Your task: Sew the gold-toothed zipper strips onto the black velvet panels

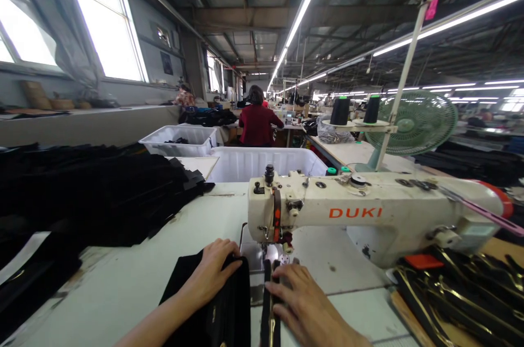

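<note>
A white sewing machine (311,210) marked DUKI stands before me, its needle and presser foot at the left end. My left hand (215,265) is bent over the far edge of a black fabric piece (233,303), left of the needle, with its thumb on the cloth. Close to the presser foot, my right hand (297,292) has its fingertips on a narrow black zipper (271,330) with gold-coloured teeth. The zipper's far end runs up to the foot. Both hands' fingertips are partly hidden.
Black cloth pieces (82,194) are heaped at left. More black zippers (462,298) lie at right. Behind the machine stand a white bin (266,159), thread cones (340,111) and a green fan (413,123). A person in dark red (257,120) sits farther ahead.
</note>
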Motion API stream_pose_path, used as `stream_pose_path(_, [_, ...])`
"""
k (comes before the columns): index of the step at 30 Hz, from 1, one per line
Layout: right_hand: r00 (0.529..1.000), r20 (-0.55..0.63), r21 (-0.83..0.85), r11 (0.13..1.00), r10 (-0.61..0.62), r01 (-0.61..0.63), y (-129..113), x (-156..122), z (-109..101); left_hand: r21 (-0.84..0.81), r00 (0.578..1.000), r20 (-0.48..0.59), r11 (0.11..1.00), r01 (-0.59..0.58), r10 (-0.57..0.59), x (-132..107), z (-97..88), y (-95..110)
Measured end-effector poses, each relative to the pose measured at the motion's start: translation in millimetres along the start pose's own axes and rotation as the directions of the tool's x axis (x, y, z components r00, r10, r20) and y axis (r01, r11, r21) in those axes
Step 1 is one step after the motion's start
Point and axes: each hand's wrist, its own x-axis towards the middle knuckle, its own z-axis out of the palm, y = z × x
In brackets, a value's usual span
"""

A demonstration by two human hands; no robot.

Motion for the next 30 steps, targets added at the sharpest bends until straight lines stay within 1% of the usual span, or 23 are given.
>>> stream_pose_path(3, [1.000,0.002,-0.001,1.000,-0.011,0.011,-4.8,-2.0,4.9,-0.063,1.000,-0.013,0.998,0.021,-0.022,-0.5,10.6,7.7])
stream_pose_path(5, [1.000,0.020,-0.001,1.000,-0.020,0.020,-4.3,-1.4,3.8,-0.062,0.998,-0.054,0.998,0.025,-0.028,-2.6,18.4,10.7])
stream_pose_path(7, [0.999,0.029,-0.013,0.999,-0.040,0.040,-1.9,-0.7,2.9,-0.038,0.994,-0.111,0.999,0.017,-0.021,-11.1,26.8,12.7])
stream_pose_path(9, [0.997,0.025,-0.045,0.996,-0.077,0.078,1.3,-1.2,4.8,-0.002,0.991,-0.133,1.000,-0.009,0.009,-26.6,35.1,14.4])
stream_pose_path(10, [0.995,0.015,-0.063,0.993,-0.101,0.101,2.9,-1.9,6.8,0.032,0.992,-0.116,0.999,-0.037,0.041,-35.7,39.0,15.0])
stream_pose_path(12, [0.989,-0.023,-0.097,0.985,-0.144,0.142,5.7,-3.7,12.1,0.164,0.985,-0.048,0.975,-0.153,0.163,-52.1,45.4,15.2])
stream_pose_path(13, [0.986,-0.041,-0.107,0.982,-0.160,0.155,6.9,-4.6,14.6,0.249,0.970,-0.010,0.940,-0.233,0.243,-58.1,47.7,14.4])
stream_pose_path(15, [0.979,-0.080,-0.121,0.977,-0.188,0.178,8.9,-6.1,18.2,0.401,0.924,0.065,0.838,-0.371,0.378,-64.7,50.0,11.2])
stream_pose_path(17, [0.973,-0.086,-0.154,0.968,-0.214,0.200,10.3,-6.9,19.3,0.499,0.882,0.132,0.739,-0.453,0.452,-65.5,49.7,6.3])
stream_pose_path(20, [0.967,-0.078,-0.222,0.949,-0.244,0.222,11.6,-6.9,18.2,0.573,0.856,0.211,0.650,-0.499,0.471,-62.9,47.5,-0.6])
stream_pose_path(22, [0.965,-0.073,-0.240,0.943,-0.252,0.229,12.3,-6.2,18.0,0.593,0.853,0.234,0.627,-0.505,0.467,-61.3,47.3,-3.0])
stream_pose_path(26, [0.969,-0.020,-0.236,0.943,-0.245,0.234,14.6,-3.9,20.5,0.579,0.858,0.248,0.641,-0.503,0.449,-58.8,49.0,-3.7])
stream_pose_path(30, [0.971,0.022,-0.229,0.944,-0.240,0.238,17.9,-1.8,23.3,0.539,0.849,0.249,0.662,-0.521,0.465,-55.8,46.9,-0.7])
